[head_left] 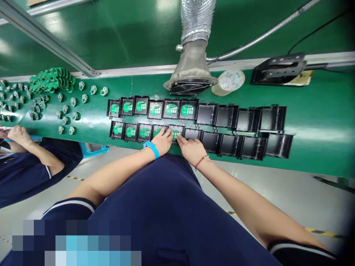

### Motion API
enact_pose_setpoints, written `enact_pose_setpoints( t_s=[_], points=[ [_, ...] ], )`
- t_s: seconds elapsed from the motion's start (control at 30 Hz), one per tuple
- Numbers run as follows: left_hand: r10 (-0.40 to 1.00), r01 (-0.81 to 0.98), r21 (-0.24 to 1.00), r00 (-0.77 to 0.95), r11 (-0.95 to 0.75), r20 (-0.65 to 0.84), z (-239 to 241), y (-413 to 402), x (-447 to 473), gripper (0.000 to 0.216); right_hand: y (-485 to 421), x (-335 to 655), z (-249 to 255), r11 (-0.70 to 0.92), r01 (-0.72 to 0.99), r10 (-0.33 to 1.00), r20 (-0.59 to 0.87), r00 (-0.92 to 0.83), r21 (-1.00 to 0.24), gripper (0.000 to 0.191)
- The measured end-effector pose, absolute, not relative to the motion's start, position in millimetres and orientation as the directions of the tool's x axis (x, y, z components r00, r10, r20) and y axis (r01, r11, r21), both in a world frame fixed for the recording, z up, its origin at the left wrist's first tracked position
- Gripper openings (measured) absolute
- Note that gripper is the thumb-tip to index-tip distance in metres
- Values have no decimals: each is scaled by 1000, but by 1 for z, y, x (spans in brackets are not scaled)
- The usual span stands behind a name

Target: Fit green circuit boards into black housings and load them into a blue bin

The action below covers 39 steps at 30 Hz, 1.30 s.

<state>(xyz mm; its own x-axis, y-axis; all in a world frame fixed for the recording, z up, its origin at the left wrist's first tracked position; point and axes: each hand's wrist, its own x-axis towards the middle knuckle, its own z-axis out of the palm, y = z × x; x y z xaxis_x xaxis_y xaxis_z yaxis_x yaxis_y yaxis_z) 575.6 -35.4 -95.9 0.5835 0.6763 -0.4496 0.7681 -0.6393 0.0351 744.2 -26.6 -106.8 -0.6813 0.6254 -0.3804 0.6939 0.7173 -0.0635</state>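
Observation:
A green circuit board lies in a black plastic case in the front row, with the fingertips of both hands at its edges. My left hand, wearing a blue wristband, reaches over the neighbouring case with fingers stretched out and slightly apart. From the other side, my right hand, a red string at its wrist, rests its extended fingertips by the board's right edge. Cases to the left in both rows hold green boards, such as this board. Bare black cases continue to the right. My hands partly cover two cases.
A fume extractor hood hangs behind the rows beside a tub and a black metal holder. Stacked green boards and several small components lie left. Another person's hand is at the far left.

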Motion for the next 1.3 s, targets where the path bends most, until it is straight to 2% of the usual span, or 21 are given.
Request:
enact_pose_setpoints(
  t_s=[0.13, 0.23, 0.33, 0.47, 0.57, 0.63, 0.7, 0.77, 0.9, 1.0, 1.13, 1.2, 1.3],
  points=[
    [698, 779, 48, 586, -625, -412, -98, -35, 575, 41, -23, 742, -106, 723, 689, 625, -378, -684, -51, 45],
    [735, 793, 174, 608, -584, -300, -93, -38, 558, 43, -21, 743, -109, 732, 680, 626, -343, -701, -54, 43],
    [855, 840, 314, 501, -442, -136, -85, -50, 521, 37, -21, 746, -110, 710, 700, 668, -238, -705, -82, 38],
    [989, 885, 453, 143, -107, -48, -87, -91, 449, 26, -29, 743, -109, 685, 712, 713, -60, -699, -154, 34],
    [969, 812, 541, -246, 219, -22, -103, -133, 393, 19, -35, 732, -112, 723, 659, 676, 17, -737, -207, 32],
    [803, 613, 623, -595, 485, -40, -118, -157, 356, 13, -37, 720, -116, 749, 619, 646, 54, -761, -238, 31],
    [524, 341, 672, -847, 657, -83, -133, -175, 318, 11, -38, 707, -121, 771, 579, 615, 78, -785, -264, 31],
    [312, 161, 674, -944, 721, -108, -145, -184, 281, 15, -38, 694, -122, 787, 550, 589, 78, -804, -280, 31],
    [184, 87, 635, -979, 768, -88, -155, -186, 216, 28, -38, 678, -118, 783, 548, 582, 35, -813, -295, 33],
    [203, 118, 597, -976, 793, -76, -153, -178, 181, 45, -39, 672, -112, 778, 567, 596, 30, -803, -273, 34],
    [349, 277, 397, -929, 875, -123, -149, -163, 154, 67, -47, 667, -108, 770, 591, 617, 46, -786, -241, 34],
    [374, 313, 322, -916, 893, -147, -148, -155, 147, 70, -53, 663, -109, 765, 594, 622, 49, -781, -248, 33],
    [358, 303, 287, -919, 909, -166, -147, -145, 140, 66, -64, 657, -113, 746, 606, 638, 35, -769, -276, 34]
  ],
)
